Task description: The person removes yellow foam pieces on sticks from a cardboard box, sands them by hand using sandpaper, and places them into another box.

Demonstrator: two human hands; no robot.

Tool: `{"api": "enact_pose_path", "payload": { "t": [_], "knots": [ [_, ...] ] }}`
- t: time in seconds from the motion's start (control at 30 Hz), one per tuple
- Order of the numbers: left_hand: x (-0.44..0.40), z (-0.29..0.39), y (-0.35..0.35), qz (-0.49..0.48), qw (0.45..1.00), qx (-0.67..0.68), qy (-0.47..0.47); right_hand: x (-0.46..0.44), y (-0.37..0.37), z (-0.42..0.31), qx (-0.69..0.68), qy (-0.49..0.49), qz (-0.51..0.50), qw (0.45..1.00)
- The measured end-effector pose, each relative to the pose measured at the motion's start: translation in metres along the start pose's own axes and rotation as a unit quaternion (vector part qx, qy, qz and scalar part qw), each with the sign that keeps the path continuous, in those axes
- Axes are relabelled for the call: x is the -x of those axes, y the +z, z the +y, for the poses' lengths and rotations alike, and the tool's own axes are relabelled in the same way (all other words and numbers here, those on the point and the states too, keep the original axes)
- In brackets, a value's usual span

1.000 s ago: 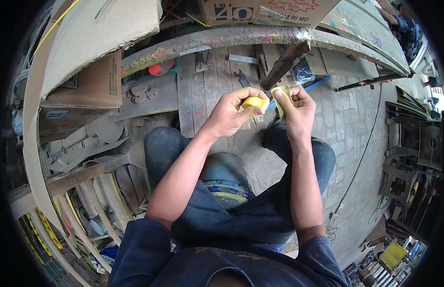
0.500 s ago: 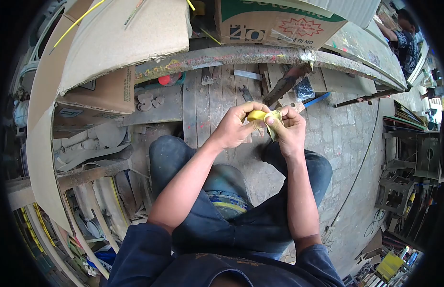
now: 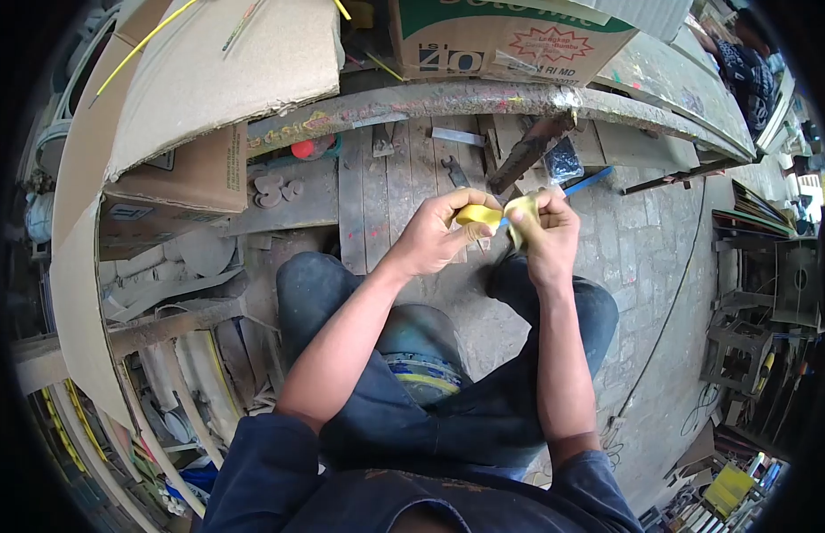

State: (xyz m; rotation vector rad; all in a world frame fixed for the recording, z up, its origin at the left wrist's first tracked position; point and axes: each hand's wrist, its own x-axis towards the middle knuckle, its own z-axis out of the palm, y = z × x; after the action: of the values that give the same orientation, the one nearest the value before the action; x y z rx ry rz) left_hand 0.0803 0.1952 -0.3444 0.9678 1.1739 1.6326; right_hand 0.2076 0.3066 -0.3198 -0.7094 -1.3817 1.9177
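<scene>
A small smooth yellow piece [image 3: 477, 215] is pinched between the thumb and fingers of my left hand [image 3: 437, 233]. Close on its right, my right hand [image 3: 548, 237] grips a thin, pale yellow sheet [image 3: 519, 213], perhaps sandpaper or cloth, which hangs a little below the fingers. A narrow gap separates the sheet from the yellow piece. Both hands are raised above my knees, in front of the low wooden boards [image 3: 368, 200]. Motion blurs the right fingertips slightly.
A paint-stained beam [image 3: 412, 102] crosses ahead, with a printed carton [image 3: 510, 44] behind it. On the boards lies a wrench [image 3: 452, 169]; a blue strip [image 3: 590, 181] is farther right. A cardboard box [image 3: 177, 182] stands left. Another person [image 3: 745, 75] is at the upper right.
The sheet touched the yellow piece half a second ago; my right hand has since moved slightly right, opening a gap. My left hand keeps its pinch. The view has shifted since the earliest frame.
</scene>
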Motion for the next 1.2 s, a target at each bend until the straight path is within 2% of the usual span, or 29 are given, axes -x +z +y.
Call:
{"api": "enact_pose_path", "payload": {
  "t": [0.03, 0.07, 0.13, 0.2, 0.27, 0.3, 0.33, 0.4, 0.43, 0.47, 0.5, 0.53, 0.57, 0.6, 0.63, 0.67, 0.7, 0.73, 0.77, 0.8, 0.83, 0.93, 1.0, 1.13, 1.2],
  "knots": [
    [-0.001, -0.001, 0.000, 0.005, 1.000, -0.004, 0.001, 0.001, -0.003, 0.007, 0.038, -0.036, -0.047, 0.998],
    [0.000, -0.002, 0.000, 0.013, 1.000, -0.007, 0.001, 0.000, -0.003, 0.012, 0.073, -0.029, -0.060, 0.995],
    [0.004, -0.002, 0.000, 0.016, 1.000, 0.009, -0.012, -0.005, -0.006, 0.010, 0.133, -0.003, 0.050, 0.990],
    [0.002, -0.001, 0.000, 0.012, 1.000, 0.022, -0.011, -0.005, -0.002, 0.005, 0.114, -0.028, 0.063, 0.991],
    [0.000, -0.002, -0.002, 0.024, 1.000, -0.001, 0.003, 0.003, 0.002, 0.000, 0.019, -0.012, -0.039, 0.999],
    [0.000, -0.002, -0.001, 0.027, 1.000, -0.002, 0.008, 0.002, -0.001, 0.005, 0.113, -0.030, -0.068, 0.991],
    [0.001, -0.003, -0.001, 0.029, 1.000, 0.000, 0.006, 0.001, -0.004, 0.007, 0.114, -0.027, -0.068, 0.991],
    [0.001, -0.004, -0.002, 0.035, 0.998, -0.046, 0.022, -0.004, -0.005, 0.010, 0.145, -0.016, 0.067, 0.987],
    [0.000, -0.002, -0.003, 0.034, 0.998, -0.046, 0.023, -0.009, -0.005, 0.010, 0.117, -0.040, 0.089, 0.988],
    [-0.001, 0.000, -0.003, 0.041, 0.991, -0.112, 0.054, -0.007, -0.005, 0.007, 0.117, -0.042, 0.089, 0.988],
    [-0.002, 0.002, -0.004, 0.047, 0.979, -0.178, 0.084, -0.002, -0.001, 0.002, 0.089, -0.027, 0.039, 0.995],
    [-0.003, 0.002, -0.005, 0.047, 0.979, -0.177, 0.086, 0.000, 0.000, -0.001, 0.062, -0.011, -0.012, 0.998],
    [-0.003, 0.002, -0.005, 0.048, 0.975, -0.196, 0.090, -0.004, -0.008, 0.015, 0.169, -0.091, -0.082, 0.978],
    [-0.002, 0.002, -0.006, 0.049, 0.971, -0.215, 0.093, -0.006, -0.009, 0.014, 0.168, -0.088, -0.082, 0.978],
    [0.000, 0.000, -0.005, 0.049, 0.971, -0.214, 0.090, -0.006, -0.009, 0.012, 0.155, -0.033, -0.023, 0.987],
    [0.001, -0.001, -0.003, 0.050, 0.986, -0.145, 0.072, -0.008, -0.009, 0.012, 0.142, 0.022, 0.037, 0.989],
    [0.000, -0.001, -0.002, 0.052, 0.994, -0.076, 0.057, -0.013, -0.011, 0.012, 0.158, -0.007, 0.087, 0.984],
    [-0.001, -0.002, -0.002, 0.051, 0.994, -0.076, 0.057, -0.013, -0.013, 0.009, 0.158, -0.008, 0.088, 0.984],
    [-0.002, -0.002, -0.002, 0.039, 0.998, -0.028, 0.052, -0.013, -0.014, 0.005, 0.077, 0.030, 0.090, 0.992],
    [-0.003, -0.003, -0.002, 0.027, 0.998, 0.020, 0.048, -0.014, -0.015, 0.001, -0.003, 0.067, 0.090, 0.994],
    [-0.004, -0.004, -0.002, 0.028, 0.998, 0.021, 0.050, -0.014, -0.018, 0.007, -0.028, 0.059, 0.073, 0.995],
    [-0.004, -0.004, 0.000, 0.035, 0.998, 0.022, 0.047, -0.011, -0.013, 0.003, -0.025, 0.044, 0.046, 0.998],
    [-0.002, 0.001, 0.001, 0.026, 0.988, 0.143, -0.045, -0.012, -0.015, 0.005, -0.020, 0.030, 0.042, 0.998],
    [-0.001, 0.003, 0.005, 0.025, 0.984, 0.167, -0.057, -0.009, -0.008, 0.009, 0.005, 0.020, 0.022, 1.000],
    [-0.001, -0.003, 0.006, 0.043, 0.991, 0.122, -0.044, -0.003, 0.005, 0.003, -0.003, 0.026, 0.000, 1.000]
  ]
}}
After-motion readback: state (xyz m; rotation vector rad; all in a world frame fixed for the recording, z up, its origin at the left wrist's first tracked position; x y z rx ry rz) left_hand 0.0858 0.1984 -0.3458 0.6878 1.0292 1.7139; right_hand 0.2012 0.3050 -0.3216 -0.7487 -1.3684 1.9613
